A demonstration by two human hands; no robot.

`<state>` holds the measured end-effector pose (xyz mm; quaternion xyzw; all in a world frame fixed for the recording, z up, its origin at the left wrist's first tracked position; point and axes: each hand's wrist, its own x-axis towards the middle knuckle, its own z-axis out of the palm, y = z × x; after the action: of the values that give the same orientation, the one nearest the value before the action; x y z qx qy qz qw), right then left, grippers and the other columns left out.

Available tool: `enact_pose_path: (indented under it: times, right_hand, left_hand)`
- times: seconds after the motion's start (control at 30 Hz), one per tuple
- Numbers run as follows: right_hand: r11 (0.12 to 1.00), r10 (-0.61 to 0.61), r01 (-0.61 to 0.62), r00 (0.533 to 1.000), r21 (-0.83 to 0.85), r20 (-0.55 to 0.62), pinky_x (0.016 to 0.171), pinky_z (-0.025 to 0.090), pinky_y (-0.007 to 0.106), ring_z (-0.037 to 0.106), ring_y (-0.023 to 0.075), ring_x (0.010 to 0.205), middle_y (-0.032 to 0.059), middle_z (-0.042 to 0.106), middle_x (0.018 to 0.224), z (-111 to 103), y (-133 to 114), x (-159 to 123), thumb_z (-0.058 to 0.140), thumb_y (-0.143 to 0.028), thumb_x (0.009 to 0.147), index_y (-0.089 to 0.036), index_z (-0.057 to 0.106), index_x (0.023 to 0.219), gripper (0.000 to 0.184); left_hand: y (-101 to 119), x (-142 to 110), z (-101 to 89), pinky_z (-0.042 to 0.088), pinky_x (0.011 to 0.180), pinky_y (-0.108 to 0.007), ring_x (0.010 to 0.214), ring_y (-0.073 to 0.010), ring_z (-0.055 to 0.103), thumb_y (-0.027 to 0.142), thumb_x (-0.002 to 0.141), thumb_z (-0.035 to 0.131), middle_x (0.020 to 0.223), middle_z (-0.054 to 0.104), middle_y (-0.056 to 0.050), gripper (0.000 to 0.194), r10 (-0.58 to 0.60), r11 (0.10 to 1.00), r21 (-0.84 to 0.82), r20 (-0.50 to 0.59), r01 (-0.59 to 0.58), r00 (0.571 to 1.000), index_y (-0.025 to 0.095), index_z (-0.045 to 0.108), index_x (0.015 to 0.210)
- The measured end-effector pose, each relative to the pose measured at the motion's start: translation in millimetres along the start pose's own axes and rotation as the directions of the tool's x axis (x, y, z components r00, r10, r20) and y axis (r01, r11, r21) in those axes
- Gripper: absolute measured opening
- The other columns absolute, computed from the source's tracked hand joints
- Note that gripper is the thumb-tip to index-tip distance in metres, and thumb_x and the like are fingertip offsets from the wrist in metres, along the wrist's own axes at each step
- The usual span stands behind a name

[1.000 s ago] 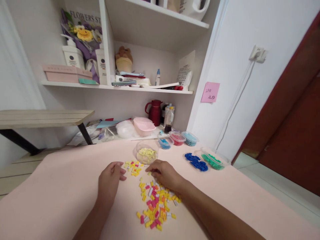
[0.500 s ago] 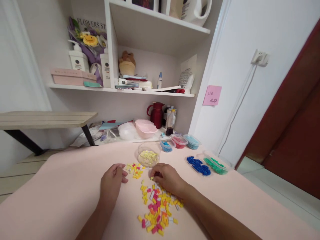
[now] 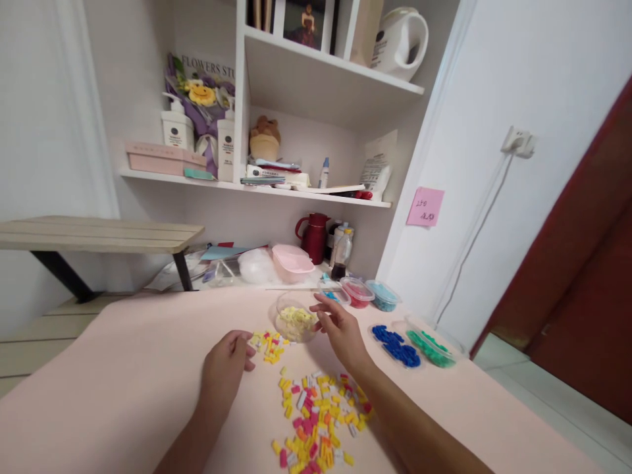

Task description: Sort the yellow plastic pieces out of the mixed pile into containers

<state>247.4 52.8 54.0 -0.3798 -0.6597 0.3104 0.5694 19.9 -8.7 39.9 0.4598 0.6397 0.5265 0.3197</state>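
Observation:
My right hand (image 3: 338, 329) is raised at the right rim of a clear round tub (image 3: 280, 308) of pale yellow blocks (image 3: 296, 316). Its fingers are apart and I see nothing between them. Resting on the table, my left hand (image 3: 224, 365) has loosely bent fingers with gaps between them and appears to hold nothing. Just right of its fingertips lies a small pile of yellow, pink and white blocks (image 3: 270, 347). Nearer to me spreads a larger heap of small yellow, pink, orange and white building blocks (image 3: 320, 415), partly beside my right forearm.
Right of the tub stand containers of dark blue blocks (image 3: 395, 345) and green blocks (image 3: 429, 347). Behind are tubs of red pieces (image 3: 358, 293) and light blue pieces (image 3: 382, 296). A pink bowl (image 3: 292, 263), a red jug (image 3: 315, 238) and a bottle (image 3: 342, 253) line the back.
My right hand has risen from the table near the heap to the tub's right rim, and its fingers have spread. The left hand stays by the small pile. The view has tilted up slightly.

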Motion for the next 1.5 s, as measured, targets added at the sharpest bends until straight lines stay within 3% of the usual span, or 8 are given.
enact_pose_path:
  times: [0.13, 0.23, 0.4, 0.53, 0.9, 1.03, 1.3, 1.5]
  right_hand:
    - [0.999, 0.032, -0.032, 0.999, -0.033, -0.023, 0.059, 0.049, 0.027, 0.06, 0.0132, 0.057, 0.0027, 0.066, 0.08, -6.0, -3.8, -12.6, 0.051, -0.038, 0.09, -0.019, 0.065, 0.11, 0.031]
    - [0.99, -0.001, 0.019, 0.991, -0.137, 0.131, 0.065, 0.05, 0.028, 0.062, 0.0149, 0.065, 0.0032, 0.068, 0.082, -3.3, -11.8, -23.1, 0.051, -0.032, 0.091, -0.02, 0.07, 0.1, 0.023]
    - [0.899, -0.105, 0.301, 0.854, -0.318, 0.51, 0.086, 0.048, 0.03, 0.062, 0.017, 0.093, 0.005, 0.069, 0.1, 10.7, -14.6, -38.3, 0.054, -0.019, 0.09, -0.026, 0.073, 0.105, 0.025]
    - [0.793, -0.093, 0.415, 0.807, -0.447, 0.583, 0.086, 0.045, 0.031, 0.061, 0.0181, 0.094, 0.005, 0.068, 0.096, 19.9, -6.6, -41.6, 0.059, -0.019, 0.089, -0.028, 0.072, 0.108, 0.025]
    - [0.85, 0.012, 0.264, 0.855, -0.455, 0.519, 0.077, 0.044, 0.026, 0.061, 0.0162, 0.084, 0.0012, 0.068, 0.084, 17.6, -17.1, -39.8, 0.069, -0.016, 0.078, -0.021, 0.066, 0.076, 0.006]
    - [0.856, -0.039, 0.265, 0.889, -0.443, 0.456, 0.075, 0.044, 0.026, 0.061, 0.0158, 0.082, 0.0008, 0.069, 0.084, 9.3, -30.4, -31.7, 0.064, -0.013, 0.079, -0.021, 0.066, 0.078, 0.009]
    - [0.805, -0.139, 0.213, 0.975, -0.554, 0.174, 0.071, 0.045, 0.029, 0.06, 0.0161, 0.07, 0.003, 0.068, 0.082, 0.0, -33.2, 32.9, 0.06, -0.021, 0.083, -0.02, 0.069, 0.085, 0.009]
    - [0.863, -0.133, 0.194, 0.978, -0.466, 0.162, 0.074, 0.048, 0.031, 0.063, 0.018, 0.077, 0.0044, 0.07, 0.092, 6.0, -11.6, -0.2, 0.049, -0.023, 0.089, -0.023, 0.069, 0.101, 0.023]
  left_hand:
    - [-1.5, 1.1, 1.0, 0.044, 0.062, -0.03, 0.055, -0.0168, 0.064, 0.041, 0.077, 0.047, 0.071, 0.068, 0.001, 0.028, 0.0, 1.0, 0.019, -0.003, 0.0, 1.0, 0.021, 0.064, 0.087]
    - [-1.9, 1.3, 1.0, 0.045, 0.063, -0.03, 0.055, -0.0164, 0.064, 0.041, 0.077, 0.048, 0.071, 0.069, 0.001, 0.028, 0.009, 1.0, 0.02, -0.005, -0.009, 1.0, 0.021, 0.065, 0.087]
    - [-1.4, 0.4, 1.5, 0.045, 0.062, -0.029, 0.056, -0.0162, 0.064, 0.043, 0.077, 0.048, 0.071, 0.068, 0.001, 0.029, 0.008, 1.0, 0.029, -0.011, -0.007, 1.0, 0.021, 0.065, 0.088]
    - [-1.4, -0.1, 2.1, 0.045, 0.061, -0.029, 0.055, -0.0157, 0.064, 0.042, 0.077, 0.049, 0.07, 0.068, 0.001, 0.028, 0.015, 0.999, 0.029, -0.009, -0.015, 1.0, 0.021, 0.065, 0.087]
    - [5.0, -3.5, 1.5, 0.045, 0.059, -0.029, 0.053, -0.0168, 0.063, 0.041, 0.073, 0.051, 0.066, 0.068, 0.0, 0.028, 0.023, 1.0, -0.002, -0.04, -0.023, 0.999, 0.019, 0.066, 0.083]
    - [0.8, -1.7, 0.8, 0.045, 0.06, -0.03, 0.052, -0.0162, 0.063, 0.043, 0.075, 0.05, 0.068, 0.068, 0.0, 0.029, 0.019, 1.0, -0.02, -0.014, -0.019, 1.0, 0.02, 0.065, 0.085]
    - [1.9, -2.7, -0.8, 0.045, 0.059, -0.03, 0.051, -0.0166, 0.063, 0.043, 0.074, 0.051, 0.068, 0.068, 0.0, 0.031, 0.036, 0.998, -0.04, -0.035, -0.037, 0.999, 0.019, 0.067, 0.085]
    - [1.0, -1.8, -1.3, 0.046, 0.063, -0.032, 0.056, -0.0184, 0.066, 0.049, 0.076, 0.049, 0.077, 0.07, -0.001, 0.038, 0.03, 1.0, 0.002, -0.015, -0.03, 0.999, 0.02, 0.07, 0.091]
